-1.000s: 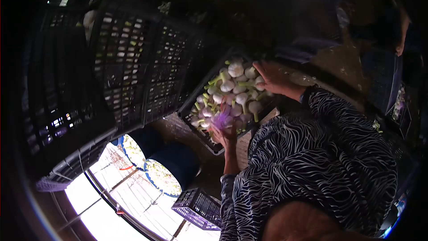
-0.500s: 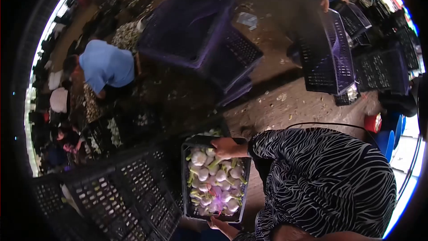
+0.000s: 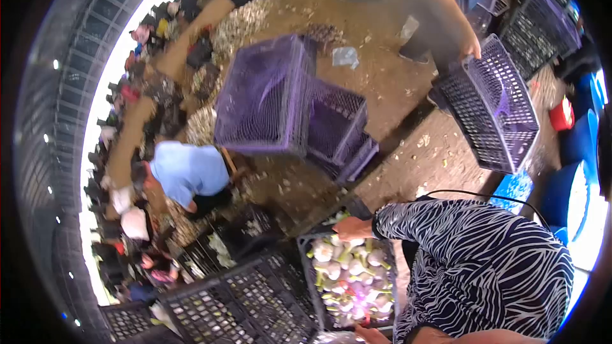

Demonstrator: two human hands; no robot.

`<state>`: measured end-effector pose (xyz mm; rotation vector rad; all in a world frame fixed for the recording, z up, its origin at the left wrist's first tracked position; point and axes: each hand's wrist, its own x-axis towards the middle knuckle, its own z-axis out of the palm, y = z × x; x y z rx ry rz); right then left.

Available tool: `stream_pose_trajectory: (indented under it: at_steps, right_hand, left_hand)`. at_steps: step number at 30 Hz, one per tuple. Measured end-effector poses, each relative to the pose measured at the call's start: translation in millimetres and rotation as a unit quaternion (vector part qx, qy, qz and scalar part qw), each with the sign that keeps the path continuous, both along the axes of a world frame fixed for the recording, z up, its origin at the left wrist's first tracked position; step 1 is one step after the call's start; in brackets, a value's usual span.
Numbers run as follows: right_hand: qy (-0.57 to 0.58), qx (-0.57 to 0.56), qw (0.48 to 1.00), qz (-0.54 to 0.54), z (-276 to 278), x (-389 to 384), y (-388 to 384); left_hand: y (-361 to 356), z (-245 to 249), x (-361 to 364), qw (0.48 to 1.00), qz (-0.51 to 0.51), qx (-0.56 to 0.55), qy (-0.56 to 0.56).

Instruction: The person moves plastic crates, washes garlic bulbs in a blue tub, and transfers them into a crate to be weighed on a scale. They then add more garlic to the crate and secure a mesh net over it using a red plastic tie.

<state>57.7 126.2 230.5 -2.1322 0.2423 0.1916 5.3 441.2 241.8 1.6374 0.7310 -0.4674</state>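
Note:
A dark plastic crate (image 3: 310,283) is in front of my body, filled with white garlic bulbs (image 3: 333,270) with green stem stubs. My right hand (image 3: 352,229) is closed over the rim at one end of it. At the opposite end, my left hand (image 3: 371,335) is at the rim, its fingers partly cut off by the frame edge; it appears closed on the crate. A bright pink-purple patch with some red shows on the bulbs; what it is I cannot make out. Clear plastic (image 3: 336,337) lies by the left hand's end.
Black slatted crates (image 3: 245,302) stand just beyond the garlic crate. Further off are stacked purple crates (image 3: 264,99) and a seated person in a blue shirt (image 3: 191,169). To my right another person's hand (image 3: 470,48) grips a purple crate (image 3: 494,111). Blue barrels (image 3: 569,200) and a red bucket (image 3: 561,114) stand behind.
My view has swung, so the surroundings have shifted and more of the hall shows. My hands stay on the garlic crate. The other person's purple crate looks nearer and differently tilted.

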Motion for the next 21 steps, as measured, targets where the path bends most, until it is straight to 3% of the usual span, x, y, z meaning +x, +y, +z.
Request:
stream_pose_trajectory:
  at_steps: [1,3,7,8,11,17,19,21]
  right_hand:
    - [-0.046,-0.014,0.999,0.009,-19.3,0.4,-1.0]
    - [0.037,0.053,0.997,-0.033,24.7,-23.1,-18.0]
    - [0.078,0.009,0.983,-0.165,12.0,-71.2,-42.2]
    - [0.161,0.008,0.974,-0.16,54.3,-87.6,-58.5]
    - [0.195,0.006,0.951,-0.24,100.6,-143.2,-87.2]
    - [0.177,-0.03,0.879,-0.441,88.1,-242.8,-110.4]
    - [0.216,0.01,0.847,-0.486,84.1,-268.7,-126.0]
    - [0.214,0.033,0.812,-0.542,86.7,-296.2,-138.1]
  left_hand:
    - [-1.8,1.1,2.6,1.0,-0.013,-0.007,0.004]
    - [-2.0,3.4,7.8,0.999,-0.036,-0.019,0.011]
    - [-5.5,1.3,12.4,0.996,-0.076,-0.032,0.037]
    - [-5.7,3.0,13.3,0.995,-0.087,-0.034,0.042]
    - [-8.4,9.1,17.9,0.99,-0.121,-0.039,0.054]
    - [4.2,15.7,33.2,0.978,-0.188,-0.062,0.071]
    - [-77.0,57.0,21.8,0.977,-0.201,0.029,-0.06]
    - [-103.5,37.2,45.1,0.968,-0.249,0.003,-0.02]
